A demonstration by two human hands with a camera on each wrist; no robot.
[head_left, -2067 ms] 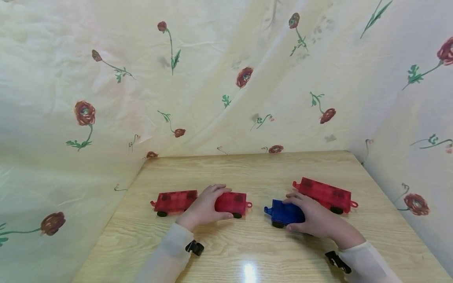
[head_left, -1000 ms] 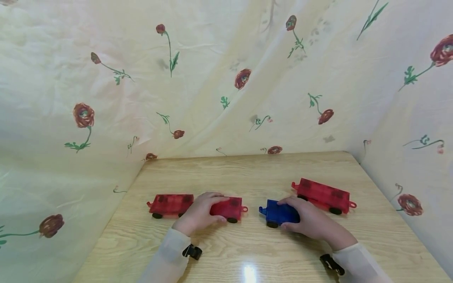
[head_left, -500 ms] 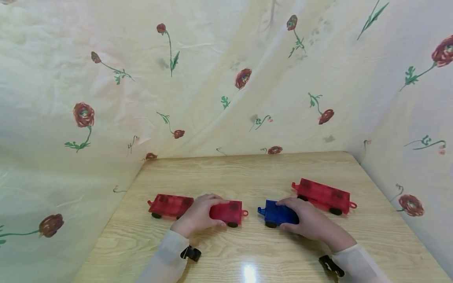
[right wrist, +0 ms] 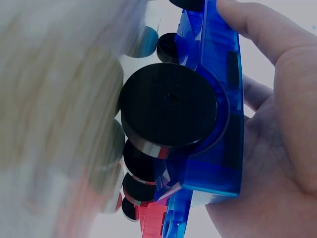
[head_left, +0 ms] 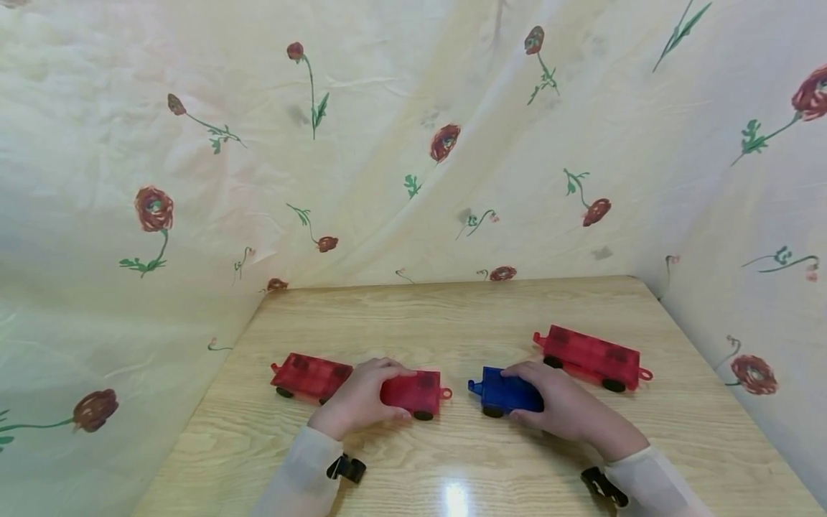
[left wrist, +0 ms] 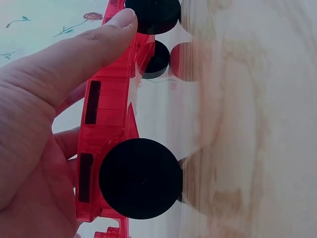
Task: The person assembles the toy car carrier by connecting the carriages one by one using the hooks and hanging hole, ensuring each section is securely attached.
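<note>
My left hand [head_left: 358, 398] grips a red see-through toy train wagon [head_left: 413, 391] from behind, thumb along its near side. In the left wrist view its black wheels [left wrist: 141, 178] are at the tabletop. My right hand [head_left: 568, 409] holds a blue toy train wagon [head_left: 507, 391] by its sides, thumb near and fingers far. The blue wagon's hook [head_left: 475, 387] faces the red wagon's ring [head_left: 446, 393] across a small gap. Behind my left hand stands another red wagon [head_left: 311, 377], slightly angled; the hand hides where it meets the held one.
A third red wagon [head_left: 594, 355] stands slanted just beyond my right hand, hook end toward the left. The wooden table [head_left: 452, 309] is bounded by a flowered curtain [head_left: 362, 143] at the back and sides. Black camera straps [head_left: 347, 468] sit at both wrists.
The held red wagon has shifted slightly toward me, and the wagon behind it has swung to an angle. The blue wagon has moved left, so the gap between hook and ring is narrower.
</note>
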